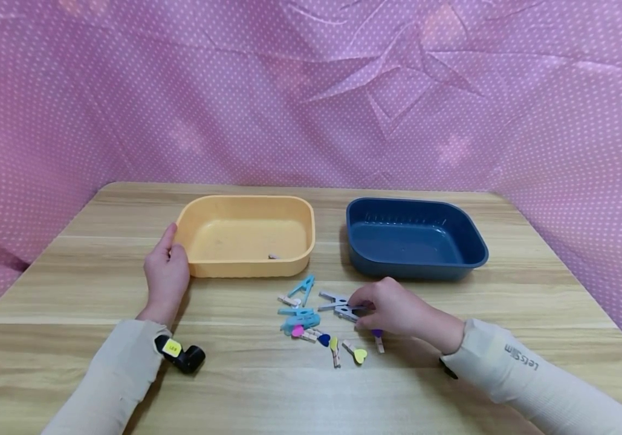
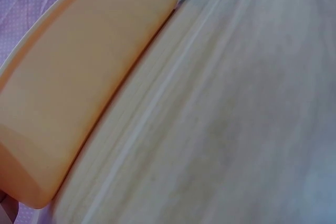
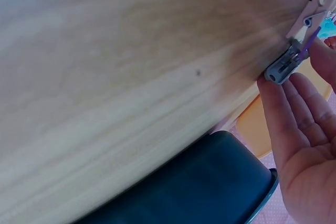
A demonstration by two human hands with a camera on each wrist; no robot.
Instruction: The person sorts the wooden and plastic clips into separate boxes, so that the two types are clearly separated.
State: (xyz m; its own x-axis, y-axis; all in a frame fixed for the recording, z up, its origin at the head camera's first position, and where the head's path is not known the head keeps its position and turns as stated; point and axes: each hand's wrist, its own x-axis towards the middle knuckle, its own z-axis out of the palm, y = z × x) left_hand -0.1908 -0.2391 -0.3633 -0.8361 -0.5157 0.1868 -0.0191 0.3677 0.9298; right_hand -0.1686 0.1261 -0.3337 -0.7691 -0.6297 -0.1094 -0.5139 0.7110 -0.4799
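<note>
My left hand (image 1: 166, 275) rests against the left end of a yellow bin (image 1: 248, 269), its fingers along the outer wall. In the left wrist view only a sliver of that hand shows beside the bin (image 2: 79, 72). My right hand (image 1: 398, 308) reaches down to the grey clothespins (image 1: 334, 301) and pinches one at the pile's right edge. The right wrist view shows its fingertips at a grey clothespin (image 3: 281, 68), the thumb opposite. Close by that hand lies a small wooden clip with a purple heart (image 1: 379, 342), partly covered by it.
A dark blue bin (image 1: 414, 270) stands at the right back. Between the hands lie blue clothespins (image 1: 301, 320) and several small wooden clips with hearts, one with a yellow heart (image 1: 360, 356). One small clip (image 1: 273, 257) is inside the yellow bin. Pink dotted cloth (image 1: 311, 90) hangs behind.
</note>
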